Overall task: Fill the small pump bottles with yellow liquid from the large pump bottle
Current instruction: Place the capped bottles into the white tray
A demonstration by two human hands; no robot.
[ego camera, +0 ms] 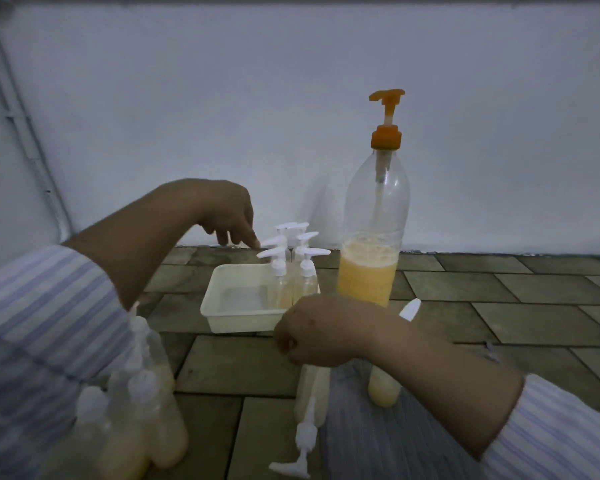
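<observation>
A person in striped sleeves works on a tiled floor against a pale wall. The left hand (227,216) reaches forward with fingers pointing loosely downward, holding nothing, its fingertip just beside the white pump heads of the small pump bottles (293,268) standing clustered at the right end of a white plastic tray (236,306). The right hand (321,329) — nearer the camera, well apart from the left — is curled; whether it grips anything cannot be told. Just beyond the right hand stands the large pump bottle (373,244) with an orange pump, yellow liquid filling its lower part. Below the right hand lie 2 filled small bottles (383,389). Under the left forearm stands a blurred group of filled bottles (146,420).
</observation>
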